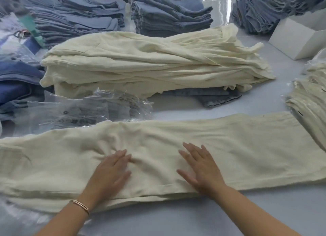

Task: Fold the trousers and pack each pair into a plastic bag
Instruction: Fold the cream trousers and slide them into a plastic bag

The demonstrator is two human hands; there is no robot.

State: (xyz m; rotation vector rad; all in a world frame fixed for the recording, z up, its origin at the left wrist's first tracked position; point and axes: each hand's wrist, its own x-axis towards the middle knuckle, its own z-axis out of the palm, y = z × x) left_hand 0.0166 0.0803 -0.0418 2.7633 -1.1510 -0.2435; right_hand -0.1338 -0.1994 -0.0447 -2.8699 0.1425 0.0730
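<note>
A cream pair of trousers point(247, 147) lies flat across the near table, stretched from the left edge to the right. My left hand point(111, 172) presses on its middle with straight, spread fingers. My right hand point(201, 168) lies flat on the cloth a little to the right, fingers also straight. Behind the trousers, a bundle of clear plastic bags point(84, 108) sits at the centre left.
A tall pile of cream trousers point(150, 63) fills the middle of the table. Bagged cream trousers point(307, 98) lie at the right edge. Blue denim stacks point(169, 13) line the back and left. A white box point(298, 36) stands at the back right.
</note>
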